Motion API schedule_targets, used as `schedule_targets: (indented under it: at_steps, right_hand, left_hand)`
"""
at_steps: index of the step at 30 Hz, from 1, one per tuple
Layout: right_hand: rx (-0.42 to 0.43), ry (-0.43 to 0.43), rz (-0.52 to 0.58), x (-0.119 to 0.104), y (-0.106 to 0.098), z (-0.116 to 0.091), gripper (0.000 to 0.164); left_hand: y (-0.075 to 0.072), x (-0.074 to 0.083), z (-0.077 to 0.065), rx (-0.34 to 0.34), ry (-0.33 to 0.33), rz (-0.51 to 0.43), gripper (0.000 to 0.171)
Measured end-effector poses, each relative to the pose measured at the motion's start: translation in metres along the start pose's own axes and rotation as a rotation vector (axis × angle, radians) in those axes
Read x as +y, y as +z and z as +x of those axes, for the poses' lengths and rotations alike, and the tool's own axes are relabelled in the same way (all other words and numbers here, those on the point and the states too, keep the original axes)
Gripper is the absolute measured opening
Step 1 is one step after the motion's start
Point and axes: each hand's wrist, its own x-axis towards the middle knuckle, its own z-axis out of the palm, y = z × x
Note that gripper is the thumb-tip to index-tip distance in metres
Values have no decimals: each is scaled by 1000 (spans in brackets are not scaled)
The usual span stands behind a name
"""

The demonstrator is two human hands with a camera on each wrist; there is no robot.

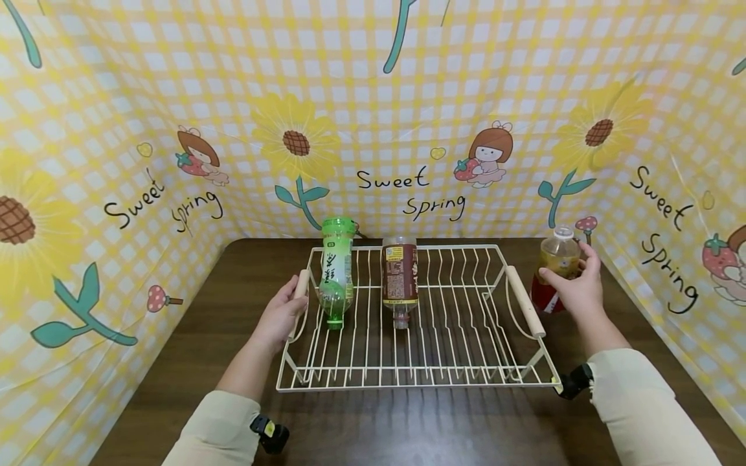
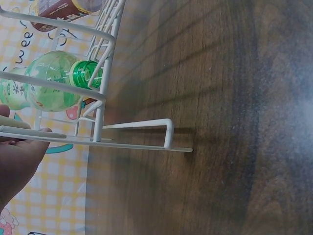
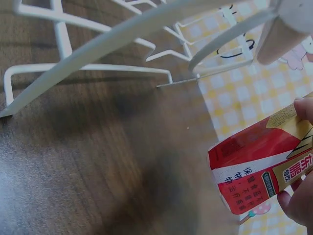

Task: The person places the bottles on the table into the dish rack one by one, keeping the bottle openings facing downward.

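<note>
A white wire dish rack [image 1: 419, 386] with wooden handles stands on the table. My left hand [image 1: 281, 317] grips its left wooden handle [image 1: 301, 285]; the left wrist view has that hand [image 2: 19, 161] at its edge. Two bottles stand neck-down in the rack: a green one [image 1: 336, 272] at the left and a brown-labelled one [image 1: 399, 275] near the middle. To the right of the rack, my right hand [image 1: 583, 285] holds a capless bottle with a red and yellow label [image 1: 548, 291], neck up. In the right wrist view this bottle's red label [image 3: 259, 161] faces the camera, tilted.
The rack's right wooden handle [image 1: 526, 301] lies between the rack's slots and the held bottle. Brown wood-grain table [image 1: 396, 427] extends in front of the rack. A yellow checked cloth [image 1: 373, 116] with printed flowers hangs behind and at both sides.
</note>
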Motion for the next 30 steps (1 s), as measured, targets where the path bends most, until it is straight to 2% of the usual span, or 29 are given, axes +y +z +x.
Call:
schedule_targets:
  at_steps: [9, 18, 30]
  right_hand:
    - [-42, -59, -25, -16, -2, -5, 95]
    - [-45, -104, -59, -33, 0, -10, 90]
    - [-64, -156, -119, -55, -8, -14, 88]
  left_hand:
    - [0, -1, 0, -1, 0, -2, 67]
    - [0, -3, 1, -3, 3, 1, 67]
    - [-1, -2, 3, 1, 7, -7, 66]
